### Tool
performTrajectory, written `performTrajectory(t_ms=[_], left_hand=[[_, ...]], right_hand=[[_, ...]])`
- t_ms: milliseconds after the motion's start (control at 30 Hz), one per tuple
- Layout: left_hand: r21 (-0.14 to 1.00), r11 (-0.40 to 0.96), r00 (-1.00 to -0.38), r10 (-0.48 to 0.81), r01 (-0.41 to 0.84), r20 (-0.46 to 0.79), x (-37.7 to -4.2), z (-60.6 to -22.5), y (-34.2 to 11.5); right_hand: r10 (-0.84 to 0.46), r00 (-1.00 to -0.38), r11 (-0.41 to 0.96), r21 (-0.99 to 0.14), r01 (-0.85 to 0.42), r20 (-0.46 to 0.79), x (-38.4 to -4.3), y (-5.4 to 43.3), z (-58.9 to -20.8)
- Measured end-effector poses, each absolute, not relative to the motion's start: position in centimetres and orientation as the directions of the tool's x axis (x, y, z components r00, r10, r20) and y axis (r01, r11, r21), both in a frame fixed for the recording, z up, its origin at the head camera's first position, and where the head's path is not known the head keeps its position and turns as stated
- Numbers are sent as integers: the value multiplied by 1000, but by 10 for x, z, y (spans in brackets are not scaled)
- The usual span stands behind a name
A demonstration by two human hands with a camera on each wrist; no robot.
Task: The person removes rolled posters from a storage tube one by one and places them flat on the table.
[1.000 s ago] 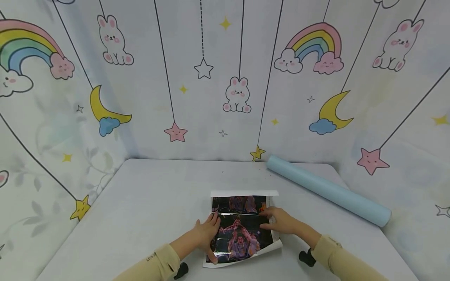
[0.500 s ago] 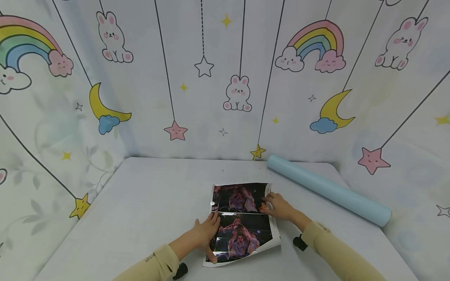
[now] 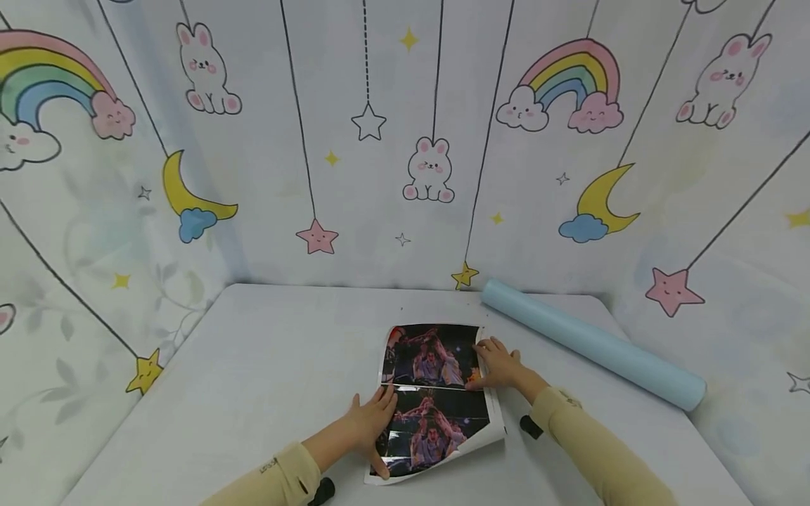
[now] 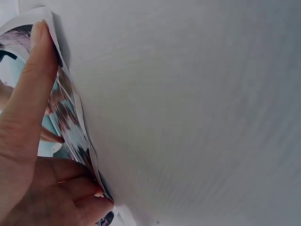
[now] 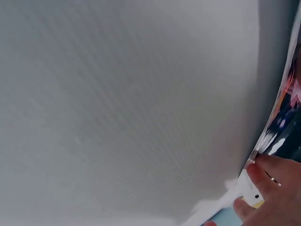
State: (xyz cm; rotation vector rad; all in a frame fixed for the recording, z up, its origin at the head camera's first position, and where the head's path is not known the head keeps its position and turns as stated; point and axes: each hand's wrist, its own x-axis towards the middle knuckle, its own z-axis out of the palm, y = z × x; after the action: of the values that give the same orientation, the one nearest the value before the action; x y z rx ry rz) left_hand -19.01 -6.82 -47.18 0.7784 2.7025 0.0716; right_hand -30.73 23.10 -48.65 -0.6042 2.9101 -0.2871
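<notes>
A glossy poster (image 3: 436, 404) with two dark photos of people, one above the other, and a white border lies on the table. A shiny crease runs across its middle, and its lower right edge curls up. My left hand (image 3: 369, 425) rests along the poster's left edge with thumb and fingers spread. In the left wrist view, the left thumb (image 4: 35, 75) lies straight on a corner of the sheet. At the upper right edge, my right hand (image 3: 503, 365) touches the poster, thumb and fingers spread apart. In the right wrist view, right fingertips (image 5: 257, 176) sit at the border.
A long pale blue roll (image 3: 595, 344) lies diagonally on the white table (image 3: 266, 379) at the right. Behind stands a white backdrop (image 3: 253, 161) with rainbows, rabbits and stars. A black piece (image 3: 530, 426) shows under the right sleeve.
The poster's top part has unrolled away from me, so the upper photo shows in full. My right hand has moved up along the right edge; my left hand has stayed put.
</notes>
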Motion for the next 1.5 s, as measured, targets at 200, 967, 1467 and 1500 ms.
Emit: performTrajectory(t_ms=[200, 967, 1467, 1500], left_hand=[[128, 843, -794, 535, 522, -286, -188, -472, -67], [158, 834, -782, 551, 529, -292, -186, -478, -70], [120, 839, -789, 541, 531, -292, -182, -470, -68], [121, 835, -786, 547, 537, -288, -182, -470, -67]], right_hand=[[-389, -910, 912, -198, -359, -145, -313, 234, -486], [-345, -900, 935, -180, -306, -265, -316, 230, -484], [-340, -899, 937, -177, -300, -276, -312, 230, -481], [-335, -899, 939, -174, -296, -280, -311, 231, -481]])
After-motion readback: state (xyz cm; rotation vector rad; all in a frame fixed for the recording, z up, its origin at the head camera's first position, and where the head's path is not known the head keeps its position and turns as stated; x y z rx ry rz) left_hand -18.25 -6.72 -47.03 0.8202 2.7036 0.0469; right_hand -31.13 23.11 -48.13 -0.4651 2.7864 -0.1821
